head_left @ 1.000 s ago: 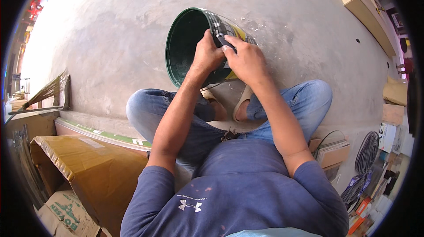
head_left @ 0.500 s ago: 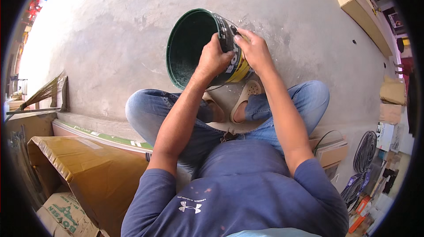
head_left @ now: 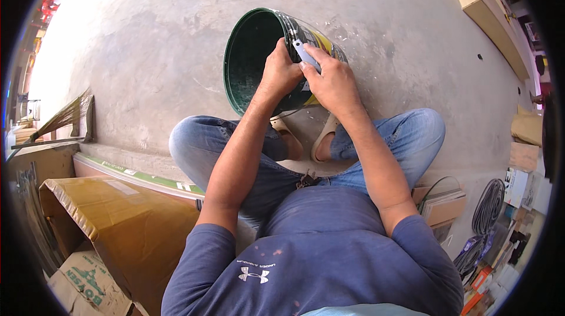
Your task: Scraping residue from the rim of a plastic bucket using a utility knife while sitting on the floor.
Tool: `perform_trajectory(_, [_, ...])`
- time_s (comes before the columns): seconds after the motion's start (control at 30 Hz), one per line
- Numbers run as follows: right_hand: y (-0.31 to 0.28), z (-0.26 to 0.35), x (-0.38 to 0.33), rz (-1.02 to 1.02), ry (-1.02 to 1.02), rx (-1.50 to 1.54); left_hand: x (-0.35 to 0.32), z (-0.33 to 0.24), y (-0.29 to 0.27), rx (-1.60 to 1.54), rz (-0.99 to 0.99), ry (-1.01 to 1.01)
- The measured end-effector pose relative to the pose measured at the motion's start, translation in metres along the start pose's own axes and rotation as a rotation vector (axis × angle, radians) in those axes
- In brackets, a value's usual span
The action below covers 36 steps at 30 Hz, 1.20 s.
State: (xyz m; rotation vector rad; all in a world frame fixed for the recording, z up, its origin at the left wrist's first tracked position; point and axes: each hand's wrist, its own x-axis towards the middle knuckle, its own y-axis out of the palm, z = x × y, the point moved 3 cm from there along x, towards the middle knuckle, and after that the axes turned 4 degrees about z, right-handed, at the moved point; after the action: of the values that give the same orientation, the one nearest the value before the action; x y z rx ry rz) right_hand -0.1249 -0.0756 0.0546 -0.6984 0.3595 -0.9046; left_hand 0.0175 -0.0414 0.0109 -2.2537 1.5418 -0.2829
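A dark green bucket (head_left: 253, 60) with a black, white and yellow outer label lies tipped on its side on the floor, its mouth facing left. My left hand (head_left: 281, 70) grips the bucket's near right rim, with some fingers hidden at the edge. My right hand (head_left: 334, 80) is closed around a slim grey-handled tool (head_left: 306, 55) with a dark hole near its end. That tool lies against the bucket's outer wall just behind the rim. Its working end is hidden, so I cannot tell its exact kind.
Whitish flecks lie on the concrete floor (head_left: 388, 63) beside the bucket. My sandalled feet are close below it. A cardboard box (head_left: 129, 216) stands at lower left, a broom (head_left: 65, 117) beyond it. Coiled dark cable (head_left: 488, 207) lies at right, and a pale wooden cabinet (head_left: 488, 18) at upper right.
The bucket has turned a little, bringing another part of its label up. My right hand has shifted left and nearer me, and the grey handle now shows plainly.
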Motion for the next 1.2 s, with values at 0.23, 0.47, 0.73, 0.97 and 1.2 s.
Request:
perform_trajectory(0.23, [-0.009, 0.008, 0.012, 0.011, 0.091, -0.197, -0.008, -0.009, 0.019, 0.17, 0.008, 0.089])
perform_trajectory(0.47, [-0.014, 0.002, 0.004, 0.016, 0.073, -0.063, -0.006, -0.005, 0.015, 0.028, 0.035, 0.019])
perform_trajectory(0.73, [-0.008, 0.007, -0.006, 0.022, 0.071, -0.093, -0.009, -0.006, 0.011, 0.066, 0.011, 0.029])
perform_trajectory(0.97, [-0.024, 0.011, -0.027, 0.089, 0.022, -0.09, -0.007, -0.005, 0.008, 0.039, 0.019, 0.131])
perform_trajectory(1.2, [-0.028, 0.006, -0.013, -0.056, -0.015, -0.082, -0.005, -0.002, 0.009, 0.11, 0.043, 0.048])
